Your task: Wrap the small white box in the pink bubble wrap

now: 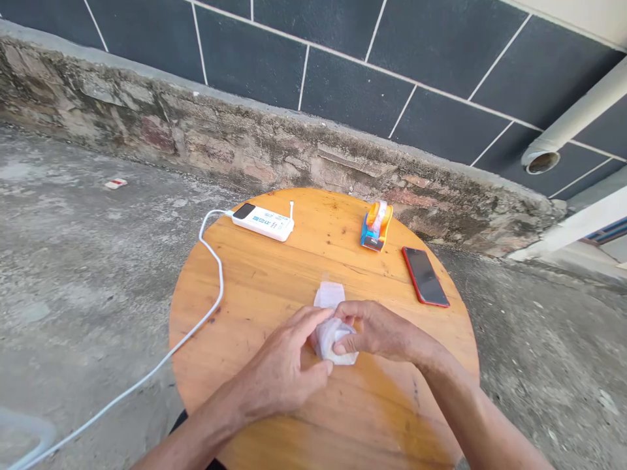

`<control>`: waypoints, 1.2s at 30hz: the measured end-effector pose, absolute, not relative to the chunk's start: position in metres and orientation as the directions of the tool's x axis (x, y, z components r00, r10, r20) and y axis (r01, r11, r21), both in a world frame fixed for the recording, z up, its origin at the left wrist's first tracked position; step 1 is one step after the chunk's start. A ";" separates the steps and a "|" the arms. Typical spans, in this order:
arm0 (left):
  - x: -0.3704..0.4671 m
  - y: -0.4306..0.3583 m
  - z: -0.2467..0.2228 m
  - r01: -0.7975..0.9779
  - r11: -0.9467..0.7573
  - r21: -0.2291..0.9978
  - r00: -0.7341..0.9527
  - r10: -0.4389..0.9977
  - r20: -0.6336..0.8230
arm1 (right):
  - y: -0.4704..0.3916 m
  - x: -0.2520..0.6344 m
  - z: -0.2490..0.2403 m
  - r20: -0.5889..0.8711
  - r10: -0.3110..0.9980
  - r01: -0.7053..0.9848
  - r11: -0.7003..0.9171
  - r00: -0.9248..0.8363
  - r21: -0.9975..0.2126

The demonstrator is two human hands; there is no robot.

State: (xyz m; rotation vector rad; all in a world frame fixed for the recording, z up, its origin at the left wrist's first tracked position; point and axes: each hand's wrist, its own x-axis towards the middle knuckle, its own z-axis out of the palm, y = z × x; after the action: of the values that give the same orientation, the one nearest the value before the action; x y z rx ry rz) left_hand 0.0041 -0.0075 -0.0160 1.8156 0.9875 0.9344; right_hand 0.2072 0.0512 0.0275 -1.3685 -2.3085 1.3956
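Note:
A small bundle (327, 339) in thin, whitish, crumpled, see-through wrapping sits low over the front middle of the round wooden table (255, 294). Its contents are hard to make out. My left hand (289, 359) curves around its left side, fingers behind and thumb at the near edge. From the right, my right hand (375, 331) pinches it, thumb pressed on the near face and fingers bent over the top. A pale, flat strip (329, 295) of similar thin material lies on the wood just beyond the bundle, partly hidden by my fingers.
A white power bank (263, 222) with a white cable (219, 274) is at the table's back left. An orange and blue tape dispenser (376, 226) stands at the back right. Near the right edge lies a red-edged phone (425, 277). Behind are a stone ledge and tiled wall (245, 46).

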 end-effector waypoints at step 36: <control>0.011 0.028 -0.009 0.074 0.048 0.996 0.481 0.873 -0.078 | 0.044 0.214 0.021 -0.138 0.826 0.637 0.303 -0.546 -0.708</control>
State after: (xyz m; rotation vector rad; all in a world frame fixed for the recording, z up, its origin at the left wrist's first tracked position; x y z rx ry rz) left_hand 0.0111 0.0278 -0.0095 1.4017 0.9008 0.7568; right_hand 0.2141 0.0442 0.0206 -1.3356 -2.3198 1.0798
